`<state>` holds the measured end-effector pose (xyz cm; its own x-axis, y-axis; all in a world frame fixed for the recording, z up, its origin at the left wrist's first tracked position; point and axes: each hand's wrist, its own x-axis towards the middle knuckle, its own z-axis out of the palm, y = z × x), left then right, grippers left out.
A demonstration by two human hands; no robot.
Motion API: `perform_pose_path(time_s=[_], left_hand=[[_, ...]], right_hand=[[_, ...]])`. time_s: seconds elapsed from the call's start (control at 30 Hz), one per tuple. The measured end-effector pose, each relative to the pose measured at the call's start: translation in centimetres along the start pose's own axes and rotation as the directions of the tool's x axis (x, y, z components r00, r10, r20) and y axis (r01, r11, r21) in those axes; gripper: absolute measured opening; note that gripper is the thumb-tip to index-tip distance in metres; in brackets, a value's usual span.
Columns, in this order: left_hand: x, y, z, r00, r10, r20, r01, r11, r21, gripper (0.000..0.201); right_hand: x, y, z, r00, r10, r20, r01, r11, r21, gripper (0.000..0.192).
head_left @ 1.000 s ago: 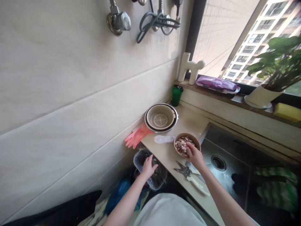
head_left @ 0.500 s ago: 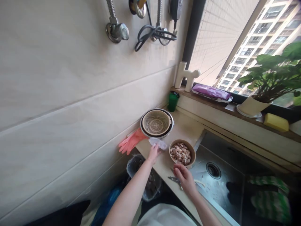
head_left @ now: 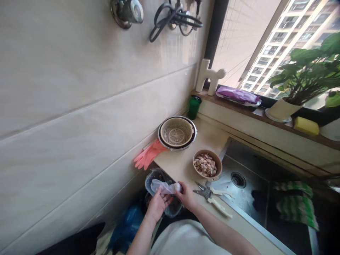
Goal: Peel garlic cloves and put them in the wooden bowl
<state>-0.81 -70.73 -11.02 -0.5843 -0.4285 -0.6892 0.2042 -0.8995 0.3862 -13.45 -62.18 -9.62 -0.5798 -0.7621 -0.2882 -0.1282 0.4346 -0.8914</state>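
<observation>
both hands meet over the lined bin [head_left: 159,177] that sits just off the near-left edge of the counter [head_left: 183,164], and between them they hold a thin clear plastic bag [head_left: 163,186]. the left hand [head_left: 157,205] has its fingers curled closed on the bag's underside, while the right hand [head_left: 187,196] pinches the right end, where the film bunches into a small whitish knot. the bag looks very light, limp and a little slippery, so it will likely sag or slide unless gripped at the gathered end and supported in the middle, as it is here. its long axis runs roughly left to right, bunched end toward the right. well apart on the counter stand a brown bowl of garlic cloves [head_left: 207,164] and kitchen scissors [head_left: 212,196].
</observation>
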Motion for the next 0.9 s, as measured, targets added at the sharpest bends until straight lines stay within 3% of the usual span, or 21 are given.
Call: perform_pose_path(time_s=[0.13, 0.3, 0.57, 0.73, 0.8, 0.87, 0.9], left_hand=[[0.9, -0.7, 0.3, 0.997, -0.026, 0.071, 0.028, 0.999, -0.038, 0.017], [2.2, -1.3, 0.2, 0.995, -0.084, 0.049, 0.087, 0.995, -0.045, 0.013], [2.8, -1.5, -2.7, 0.946, -0.315, 0.073, 0.322, 0.939, -0.118, 0.020], [2.4, -1.4, -4.5, 0.916, -0.389, 0.096, 0.396, 0.915, -0.080, 0.025], [2.2, -1.2, -5.0, 0.910, -0.400, 0.111, 0.410, 0.908, -0.083, 0.023], [2.1, -1.1, -5.4, 0.917, -0.387, 0.097, 0.396, 0.911, -0.113, 0.018], [2.1, -1.1, -5.5, 0.921, -0.379, 0.086, 0.388, 0.913, -0.125, 0.016]], right_hand=[[-0.9, -0.5, 0.9, 0.991, -0.133, 0.012, 0.129, 0.931, -0.341, 0.029], [-2.1, -1.2, 1.6, 0.980, -0.187, 0.069, 0.194, 0.822, -0.535, 0.013], [-3.7, 0.0, 4.0, 0.952, -0.305, 0.026, 0.283, 0.847, -0.450, 0.011], [-3.9, 0.5, 6.0, 0.989, -0.150, -0.001, 0.143, 0.945, -0.296, 0.006], [-3.8, 0.4, 6.5, 0.994, -0.106, 0.018, 0.107, 0.968, -0.227, 0.021], [-3.6, 0.2, 6.7, 0.994, -0.090, 0.059, 0.103, 0.953, -0.284, 0.032], [-3.5, 0.1, 6.8, 0.994, -0.085, 0.067, 0.103, 0.931, -0.349, 0.028]])
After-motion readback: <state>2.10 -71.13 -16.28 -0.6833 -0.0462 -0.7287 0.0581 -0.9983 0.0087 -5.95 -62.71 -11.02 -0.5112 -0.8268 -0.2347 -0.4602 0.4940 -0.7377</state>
